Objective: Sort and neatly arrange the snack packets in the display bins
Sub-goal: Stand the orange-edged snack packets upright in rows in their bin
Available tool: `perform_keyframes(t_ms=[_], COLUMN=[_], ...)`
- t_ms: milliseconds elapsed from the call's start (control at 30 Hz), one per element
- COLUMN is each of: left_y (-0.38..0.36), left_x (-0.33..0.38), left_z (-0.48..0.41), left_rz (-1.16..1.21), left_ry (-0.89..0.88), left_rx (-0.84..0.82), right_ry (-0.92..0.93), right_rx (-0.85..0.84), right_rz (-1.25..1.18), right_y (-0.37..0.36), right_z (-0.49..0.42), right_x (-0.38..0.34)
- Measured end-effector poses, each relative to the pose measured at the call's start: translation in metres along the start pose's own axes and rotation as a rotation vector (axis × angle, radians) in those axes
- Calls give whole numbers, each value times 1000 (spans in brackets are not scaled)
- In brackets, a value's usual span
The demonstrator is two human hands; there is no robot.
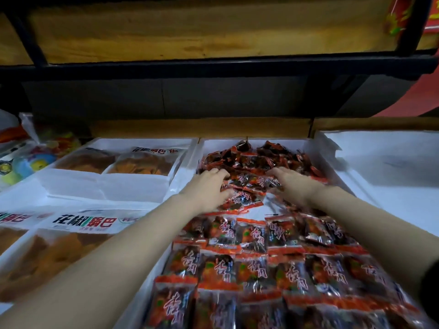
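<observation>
Overhead runs a wooden shelf [166,32] on a black frame [213,65], and below it white-lined bins stand side by side.

The snack packets [221,269] fill the middle bin [223,144] in front of me. The near ones lie flat in overlapping rows, long axis running from me toward the back and red sealed bands at the far ends, so the print stands upright to me. They are small glossy pouches, red and orange with a dark window. The white brush-style characters on them are too blurred to read.

At the back of the same bin, a loose heap [256,157] of these packets points every way.

My left hand [209,186] and right hand [294,184] are apart, each palm down on the heap's near edge, with a few packets between them. I cannot tell whether the fingers pinch anything.

To the left lie large clear bags [47,252] of orange-brown crisps, and one label [83,223] reads 花椒锅巴.
</observation>
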State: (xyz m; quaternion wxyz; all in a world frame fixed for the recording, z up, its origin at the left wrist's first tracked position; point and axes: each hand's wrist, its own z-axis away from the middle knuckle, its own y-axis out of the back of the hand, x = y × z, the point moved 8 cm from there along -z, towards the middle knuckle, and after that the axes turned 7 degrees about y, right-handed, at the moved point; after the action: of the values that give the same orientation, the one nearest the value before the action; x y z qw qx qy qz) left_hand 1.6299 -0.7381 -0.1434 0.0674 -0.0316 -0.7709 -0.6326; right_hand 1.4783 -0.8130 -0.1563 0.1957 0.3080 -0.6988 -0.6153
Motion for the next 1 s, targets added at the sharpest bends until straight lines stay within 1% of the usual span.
perform_keyframes(t_ms=[167,233,300,367,433,567,600,667,733,800,867,933,1000], left_y=[-32,-43,-48,-49,-48,-46,-45,-38,-23,-7,1,2,3], left_x=[-21,-25,-24,-25,-30,-32,-29,-26,-30,-36,-42,-45,-41], left_z=[-49,-59,-63,-65,-67,-58,-54,-45,-38,-28,-19,-8,5], left_rz=[78,78,71,92,128,201,200,238,388,577,687,857,1117], left_ry=[117,148,158,185,224,282,270,255,260,264,281,305,301], left_rx=[-106,-140,-140,-116,-97,-147,-154,-97,27,129,135,92,41], right_ry=[-36,-72,-100,-103,-112,-129,-120,-80,-41,15,97,154,188], right_rx=[-44,-50,-43,5,66,169,180,216,342,509,624,630,533], right_rz=[-97,-85,-29,26,16,-238,-257,-233,-244,-365,-510,-601,-647], right_y=[-25,-34,-39,-36,-28,-13,-11,-4,14,41,69,87,91], right_z=[-42,-53,-60,-63,-63,-56,-54,-48,-38,-24,-11,-2,4], right_x=[21,29,34,34,34,32,30,21,10,-7,-26,-46,-63])
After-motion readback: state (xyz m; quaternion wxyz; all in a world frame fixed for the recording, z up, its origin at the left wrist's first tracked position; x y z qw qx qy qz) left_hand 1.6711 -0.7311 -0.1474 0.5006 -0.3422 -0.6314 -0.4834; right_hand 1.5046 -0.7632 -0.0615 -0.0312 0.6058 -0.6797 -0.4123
